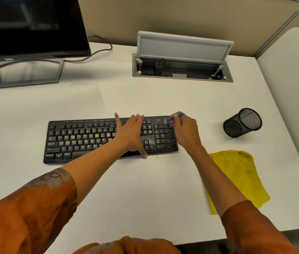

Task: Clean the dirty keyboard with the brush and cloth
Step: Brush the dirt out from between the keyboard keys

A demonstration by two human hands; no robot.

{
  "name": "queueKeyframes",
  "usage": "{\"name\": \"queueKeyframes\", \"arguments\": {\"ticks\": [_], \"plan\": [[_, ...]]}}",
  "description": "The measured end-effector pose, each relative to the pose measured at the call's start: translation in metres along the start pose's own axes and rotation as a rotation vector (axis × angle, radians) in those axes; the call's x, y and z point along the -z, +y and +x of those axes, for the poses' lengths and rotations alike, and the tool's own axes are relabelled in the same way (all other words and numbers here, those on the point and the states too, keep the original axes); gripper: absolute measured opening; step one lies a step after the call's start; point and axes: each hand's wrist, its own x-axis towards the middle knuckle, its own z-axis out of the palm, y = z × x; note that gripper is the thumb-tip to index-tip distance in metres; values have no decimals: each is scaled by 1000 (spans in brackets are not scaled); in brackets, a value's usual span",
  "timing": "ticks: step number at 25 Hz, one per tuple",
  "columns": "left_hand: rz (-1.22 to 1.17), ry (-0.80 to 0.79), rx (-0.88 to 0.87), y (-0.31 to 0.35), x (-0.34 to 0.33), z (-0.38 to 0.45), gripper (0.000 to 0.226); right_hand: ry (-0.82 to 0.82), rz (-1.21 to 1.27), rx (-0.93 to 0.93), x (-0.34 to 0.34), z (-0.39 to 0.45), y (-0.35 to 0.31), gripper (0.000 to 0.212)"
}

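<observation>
Now right hand brushing keyboard, left hand steadying

Orange sleeves — grey patterned cuffs, bare forearms.

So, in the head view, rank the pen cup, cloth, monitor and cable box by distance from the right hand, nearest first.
From the right hand:
1. Cloth, just behind its wrist.
2. Pen cup, tipped, to its right.
3. Cable box, lid open, desk's far side.
4. Monitor, far left.

Under the flat left hand lies a matt black plastic keyboard; right of the right hand, soft yellow cloth and a black wire-mesh cup.
</observation>
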Motion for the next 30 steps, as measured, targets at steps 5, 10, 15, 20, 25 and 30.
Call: {"name": "queueKeyframes", "arguments": {"ticks": [5,10,15,20,25,30], "plan": [[-3,-4,3,0,0,-1,154,-96,-190,-35,15,-4,16,38],[-2,0,2,-1,0,-1,155,-10,-80,24,8,-19,1,35],[5,-4,8,-1,0,0,156,-63,-257,17,10,-37,15,40],[10,-1,6,-1,0,0,156,55,-22,-48,15,-38,10,35],[9,-7,5,0,1,0,156,-22,160,-179,18,-40,25,35],[10,-9,8,0,1,-1,156,74,115,-207,20,-50,24,36]]}}
